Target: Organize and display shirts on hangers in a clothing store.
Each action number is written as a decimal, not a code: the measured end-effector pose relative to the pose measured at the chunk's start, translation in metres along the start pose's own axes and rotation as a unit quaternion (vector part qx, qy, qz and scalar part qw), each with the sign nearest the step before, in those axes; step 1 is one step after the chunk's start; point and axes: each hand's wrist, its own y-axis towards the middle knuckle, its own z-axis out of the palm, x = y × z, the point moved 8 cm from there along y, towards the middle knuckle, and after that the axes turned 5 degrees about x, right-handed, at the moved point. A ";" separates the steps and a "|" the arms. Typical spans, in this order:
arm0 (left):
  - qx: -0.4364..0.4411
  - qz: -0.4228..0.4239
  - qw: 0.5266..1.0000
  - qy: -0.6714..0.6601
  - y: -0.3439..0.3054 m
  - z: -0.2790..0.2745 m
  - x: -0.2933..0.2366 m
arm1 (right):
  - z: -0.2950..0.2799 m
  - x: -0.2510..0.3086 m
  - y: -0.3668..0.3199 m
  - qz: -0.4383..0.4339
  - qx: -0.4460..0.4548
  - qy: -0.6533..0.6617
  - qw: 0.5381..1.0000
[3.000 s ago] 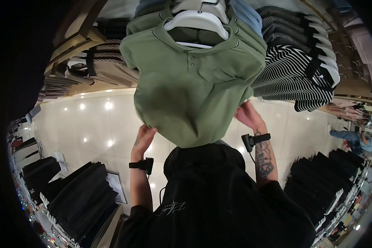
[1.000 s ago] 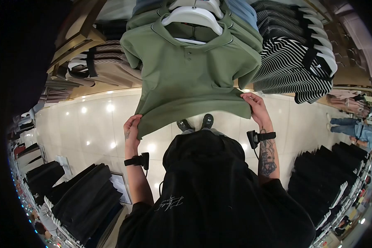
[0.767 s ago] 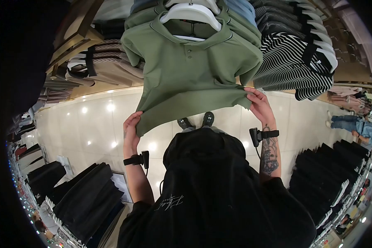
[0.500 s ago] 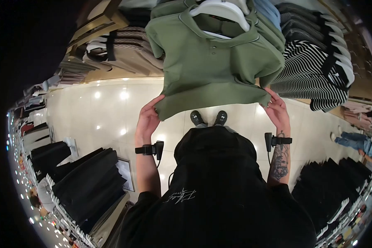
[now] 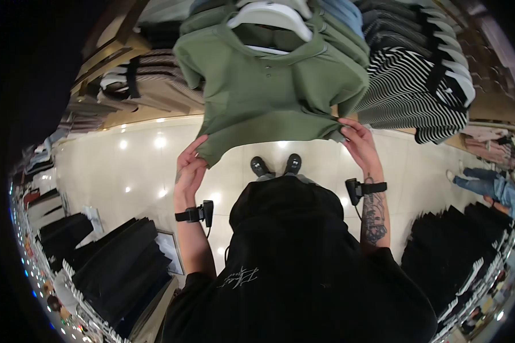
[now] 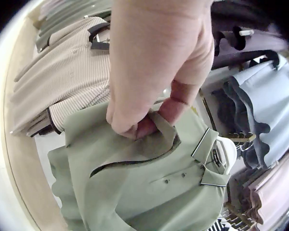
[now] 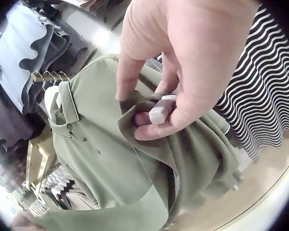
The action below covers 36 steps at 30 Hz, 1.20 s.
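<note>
A green polo shirt (image 5: 252,86) with a piped collar and short button placket hangs on a white hanger (image 5: 272,17). Its lower hem is pulled toward the wearer and stretched between both hands. At the hem's left corner my left hand (image 5: 190,166) pinches the fabric; the left wrist view shows thumb and fingers gripping a fold of it. My right hand (image 5: 359,146) pinches the right end of the hem, where the cloth bunches. In the right wrist view a small white piece (image 7: 159,111) shows among the fingers, inside the gathered cloth.
More green shirts hang behind this one. Striped black-and-white shirts (image 5: 415,94) hang to the right, brown ones (image 5: 160,86) to the left. Racks of black garments (image 5: 117,266) stand at both lower sides. A person in blue (image 5: 498,186) is at far right. The floor (image 5: 126,166) is glossy tile.
Three seconds ago the hem drooped close to the body, with the hands at its sides. Since then both hands have spread it out. Over the last second the left hand has shifted its hold slightly upward.
</note>
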 end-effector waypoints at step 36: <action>-0.326 0.039 0.935 -0.138 -0.012 -0.103 0.039 | -0.056 -0.002 -0.024 -0.074 -0.235 0.067 0.967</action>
